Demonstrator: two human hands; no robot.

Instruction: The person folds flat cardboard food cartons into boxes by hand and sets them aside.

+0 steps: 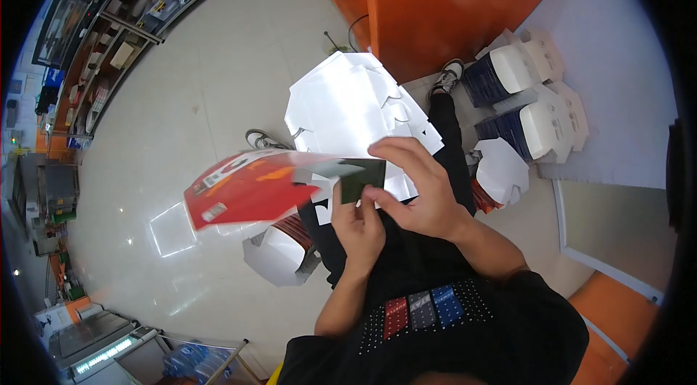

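Observation:
A flat cardboard box blank (254, 185), printed red with a dark green end panel, is held up across my lap. Its red end is smeared by motion. My left hand (357, 232) grips the lower edge of the green panel, with a finger up along it. At that panel's right end, the thumb of my right hand (425, 192) presses near its lower corner and the index finger arches by the upper corner. Below and beyond my hands, a stack of white box blanks (341, 105) lies on my legs, plain side up.
Stacks of dark blue and white box blanks (519, 134) stand on the floor at right. Red-edged stacks sit nearer, one beside my right leg (501, 174) and another at left (279, 254). An orange cabinet (450, 7) rises ahead; shelves (116, 43) line the far left.

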